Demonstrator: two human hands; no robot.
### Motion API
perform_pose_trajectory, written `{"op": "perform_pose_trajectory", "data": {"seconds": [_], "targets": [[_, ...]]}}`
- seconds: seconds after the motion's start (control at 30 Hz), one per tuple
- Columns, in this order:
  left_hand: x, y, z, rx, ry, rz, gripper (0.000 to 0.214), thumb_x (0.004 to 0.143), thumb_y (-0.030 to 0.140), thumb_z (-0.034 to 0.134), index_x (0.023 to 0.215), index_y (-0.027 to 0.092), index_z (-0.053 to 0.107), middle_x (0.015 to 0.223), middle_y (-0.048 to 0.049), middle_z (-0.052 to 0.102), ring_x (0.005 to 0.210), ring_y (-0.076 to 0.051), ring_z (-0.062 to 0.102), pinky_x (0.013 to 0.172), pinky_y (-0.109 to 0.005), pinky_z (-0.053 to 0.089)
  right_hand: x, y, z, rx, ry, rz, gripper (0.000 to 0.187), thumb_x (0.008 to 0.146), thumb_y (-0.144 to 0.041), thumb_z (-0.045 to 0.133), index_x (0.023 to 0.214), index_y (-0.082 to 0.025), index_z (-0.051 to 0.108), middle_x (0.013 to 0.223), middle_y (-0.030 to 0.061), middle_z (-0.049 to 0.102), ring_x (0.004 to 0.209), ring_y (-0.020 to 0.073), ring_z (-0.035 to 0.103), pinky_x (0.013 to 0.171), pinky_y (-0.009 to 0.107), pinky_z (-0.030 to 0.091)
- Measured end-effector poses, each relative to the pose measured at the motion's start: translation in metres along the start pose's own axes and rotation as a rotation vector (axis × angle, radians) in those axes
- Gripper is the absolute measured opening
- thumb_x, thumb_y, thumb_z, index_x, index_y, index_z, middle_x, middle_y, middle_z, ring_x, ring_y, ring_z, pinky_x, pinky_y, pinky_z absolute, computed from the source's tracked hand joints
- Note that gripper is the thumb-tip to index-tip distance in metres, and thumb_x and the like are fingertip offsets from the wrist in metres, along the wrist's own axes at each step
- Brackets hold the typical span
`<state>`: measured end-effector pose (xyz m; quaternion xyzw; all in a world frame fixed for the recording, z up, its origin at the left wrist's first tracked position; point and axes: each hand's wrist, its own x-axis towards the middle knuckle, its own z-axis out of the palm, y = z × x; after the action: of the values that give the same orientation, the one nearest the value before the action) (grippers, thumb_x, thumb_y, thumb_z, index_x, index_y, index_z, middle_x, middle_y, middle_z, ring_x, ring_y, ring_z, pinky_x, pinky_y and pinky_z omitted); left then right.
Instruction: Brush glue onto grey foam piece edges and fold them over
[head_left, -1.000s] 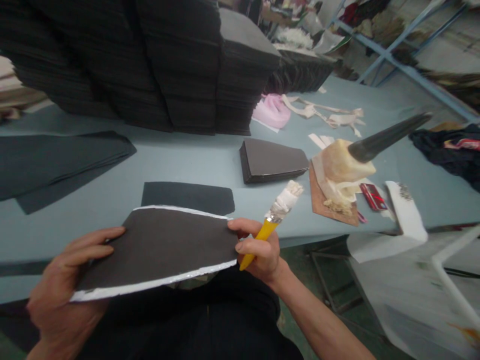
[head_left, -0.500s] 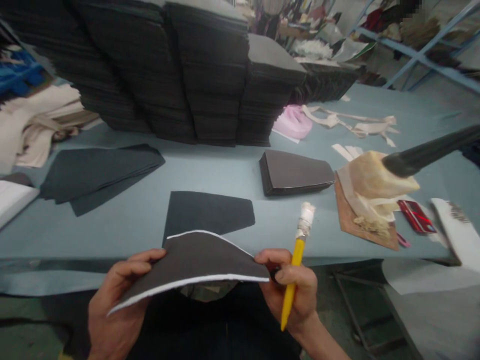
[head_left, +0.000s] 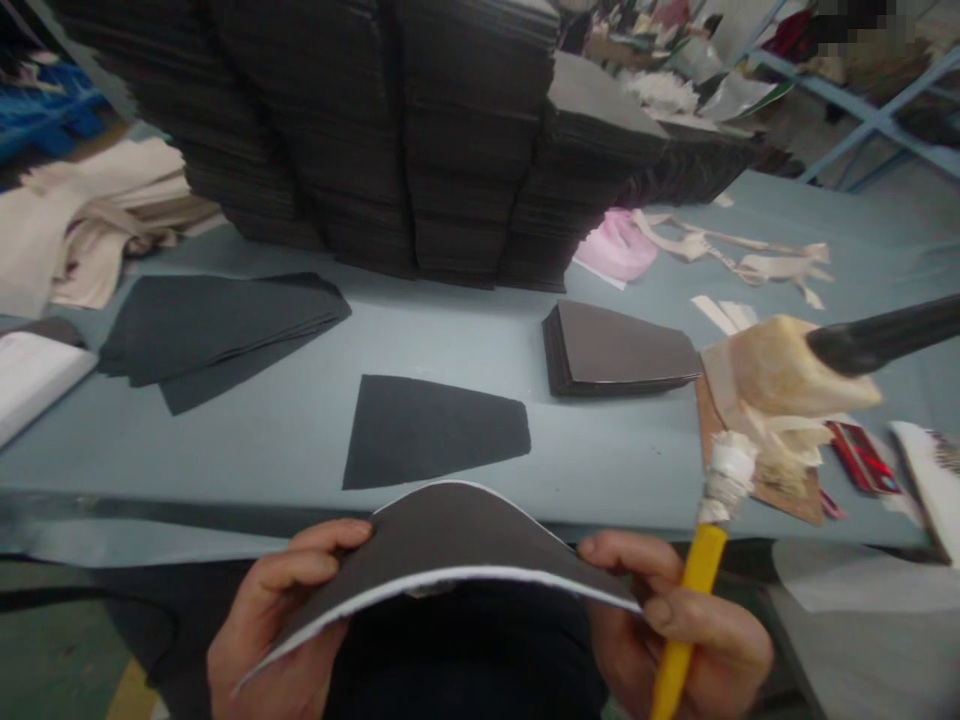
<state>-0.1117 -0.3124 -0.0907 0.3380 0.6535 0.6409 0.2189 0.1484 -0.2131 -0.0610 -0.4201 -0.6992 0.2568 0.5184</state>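
Between my hands a dark grey panel with white edges (head_left: 465, 535) is bowed upward in the middle, just in front of the table edge. My left hand (head_left: 277, 610) grips its left end, fingers on top. My right hand (head_left: 712, 640) pinches the panel's right end and also holds a yellow-handled brush (head_left: 697, 570), its wrapped whitish head pointing up. Beyond the panel, a single dark tapered piece (head_left: 439, 430) lies flat on the table. A neat stack of brown-grey tapered pieces (head_left: 626, 345) sits further back to the right.
Tall stacks of dark sheets (head_left: 337, 140) stand along the back of the blue-green table (head_left: 450, 335). Fanned dark pieces (head_left: 217, 325) lie left. At right are a yellowish block (head_left: 787, 365) with a dark rod at it, a red case (head_left: 862, 455) and pink cloth (head_left: 619, 245).
Both hands have come closer to me, the panel now bowing more strongly. My right hand and the brush have shifted right. The camera view has moved slightly too.
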Motion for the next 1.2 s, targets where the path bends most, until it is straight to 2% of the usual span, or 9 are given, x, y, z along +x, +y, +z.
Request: {"op": "perform_pose_trajectory", "data": {"seconds": [0.13, 0.23, 0.33, 0.43, 0.63, 0.8, 0.9, 1.0, 1.2], "targets": [[0.021, 0.008, 0.012, 0.136, 0.057, 0.079, 0.015, 0.089, 0.036, 0.084, 0.087, 0.028, 0.071, 0.096, -0.0005, 0.086, 0.090, -0.023, 0.084, 0.081, -0.031, 0.071, 0.014, 0.010, 0.012, -0.055, 0.119, -0.148, 0.028, 0.098, -0.014, 0.079, 0.101, -0.030, 0.056, 0.090, -0.0016, 0.080, 0.066, 0.0134, 0.076, 0.054, 0.021, 0.058], [0.046, 0.021, 0.018, 0.355, 0.117, 0.041, 0.025, 0.078, 0.046, 0.085, 0.088, 0.025, 0.075, 0.078, 0.0015, 0.081, 0.068, -0.020, 0.078, 0.061, -0.026, 0.064, 0.033, 0.021, 0.021, -0.102, 0.182, -0.233, 0.032, 0.099, -0.021, 0.081, 0.100, -0.028, 0.050, 0.089, -0.0013, 0.077, 0.067, 0.0123, 0.074, 0.057, 0.021, 0.058], [0.074, 0.031, 0.023, 0.386, 0.063, -0.048, 0.035, 0.073, 0.053, 0.082, 0.086, 0.022, 0.073, 0.065, 0.0025, 0.074, 0.052, -0.014, 0.065, 0.049, -0.023, 0.052, 0.052, 0.033, 0.035, -0.129, 0.176, -0.240, 0.029, 0.103, -0.028, 0.078, 0.099, -0.028, 0.050, 0.081, -0.0056, 0.070, 0.061, 0.0102, 0.066, 0.057, 0.020, 0.054], [0.097, 0.032, 0.028, 0.335, 0.043, -0.103, 0.040, 0.070, 0.055, 0.082, 0.086, 0.021, 0.069, 0.062, 0.0033, 0.069, 0.050, -0.012, 0.058, 0.047, -0.021, 0.047, 0.065, 0.043, 0.049, -0.148, 0.158, -0.184, 0.028, 0.102, -0.031, 0.079, 0.099, -0.027, 0.051, 0.083, -0.0048, 0.072, 0.060, 0.0093, 0.065, 0.058, 0.020, 0.054], [0.125, 0.026, 0.034, 0.270, -0.039, -0.158, 0.038, 0.071, 0.041, 0.084, 0.095, 0.019, 0.064, 0.073, 0.0046, 0.069, 0.062, -0.010, 0.064, 0.059, -0.022, 0.053, 0.074, 0.053, 0.059, -0.119, 0.068, -0.060, 0.021, 0.099, -0.035, 0.076, 0.099, -0.027, 0.056, 0.082, -0.0047, 0.072, 0.060, 0.0107, 0.065, 0.060, 0.023, 0.055], [0.136, 0.019, 0.033, 0.377, -0.054, -0.081, 0.053, 0.077, 0.041, 0.086, 0.117, 0.015, 0.062, 0.073, 0.0097, 0.064, 0.062, -0.008, 0.062, 0.060, -0.020, 0.047, 0.081, 0.059, 0.059, -0.119, 0.002, -0.032, 0.023, 0.098, -0.036, 0.074, 0.093, -0.026, 0.054, 0.077, -0.0070, 0.064, 0.059, 0.0096, 0.057, 0.060, 0.024, 0.050], [0.144, 0.012, 0.032, 0.411, -0.118, 0.024, 0.046, 0.072, 0.046, 0.082, 0.105, 0.020, 0.063, 0.071, 0.0084, 0.063, 0.061, -0.009, 0.060, 0.058, -0.021, 0.045, 0.084, 0.064, 0.061, -0.108, -0.016, -0.041, 0.024, 0.097, -0.038, 0.075, 0.093, -0.026, 0.054, 0.078, -0.0074, 0.062, 0.060, 0.0098, 0.055, 0.062, 0.025, 0.048], [0.150, 0.008, 0.031, 0.431, -0.223, 0.057, 0.037, 0.073, 0.052, 0.078, 0.088, 0.021, 0.066, 0.072, 0.0047, 0.065, 0.062, -0.010, 0.057, 0.060, -0.024, 0.044, 0.085, 0.068, 0.061, -0.119, -0.036, -0.057, 0.023, 0.097, -0.038, 0.073, 0.092, -0.027, 0.054, 0.079, -0.0070, 0.062, 0.062, 0.0105, 0.054, 0.063, 0.026, 0.047], [0.158, 0.006, 0.028, 0.462, -0.352, 0.068, 0.036, 0.077, 0.053, 0.073, 0.089, 0.019, 0.075, 0.079, 0.0005, 0.072, 0.067, -0.013, 0.058, 0.067, -0.029, 0.046, 0.084, 0.077, 0.060, -0.192, -0.050, -0.076, 0.023, 0.099, -0.041, 0.069, 0.091, -0.027, 0.052, 0.077, -0.0059, 0.059, 0.066, 0.0124, 0.055, 0.063, 0.027, 0.046]]}}
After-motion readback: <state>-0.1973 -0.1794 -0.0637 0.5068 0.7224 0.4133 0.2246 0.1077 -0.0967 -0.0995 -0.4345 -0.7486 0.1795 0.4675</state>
